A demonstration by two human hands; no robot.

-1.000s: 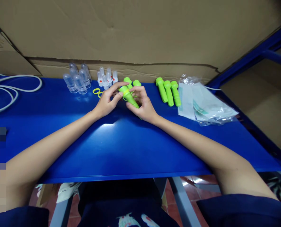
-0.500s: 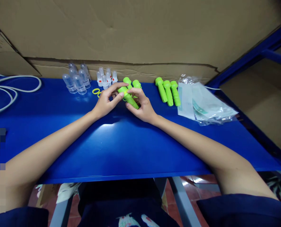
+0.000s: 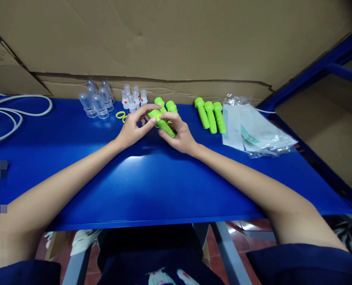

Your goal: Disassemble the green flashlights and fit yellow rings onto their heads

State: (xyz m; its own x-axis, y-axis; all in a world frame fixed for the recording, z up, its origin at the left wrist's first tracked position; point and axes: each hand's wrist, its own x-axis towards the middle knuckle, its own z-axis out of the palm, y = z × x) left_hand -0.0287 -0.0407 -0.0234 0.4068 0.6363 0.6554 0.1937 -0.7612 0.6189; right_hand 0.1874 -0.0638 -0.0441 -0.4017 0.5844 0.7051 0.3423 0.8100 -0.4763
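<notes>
Both hands grip one lime-green, torch-shaped plastic handle (image 3: 167, 129) above the blue table. The fingertips of my left hand (image 3: 134, 126) are closed at its wide, ribbed top end. My right hand (image 3: 180, 132) has its thumb and fingers around the narrower body. At the handle's neck, between the fingertips, shows a yellow ring (image 3: 158, 117). Just behind the hands lie more green handles (image 3: 171, 106), partly covered by my fingers. Loose yellow rings (image 3: 121, 114) rest on the table near my left hand, one of them partly hidden.
Several clear plastic tubes (image 3: 99, 106) stand at the back left, beside small white-based pieces with clear domes (image 3: 131, 102). Three green handles (image 3: 211, 116) lie to the right, next to plastic bags (image 3: 253, 128). White cable (image 3: 18, 105) loops at far left. Cardboard (image 3: 164, 43) walls the back.
The held handle has turned or shifted very slightly between my fingers, its lower end moving a little to the right. Both hands stay nearly in place.
</notes>
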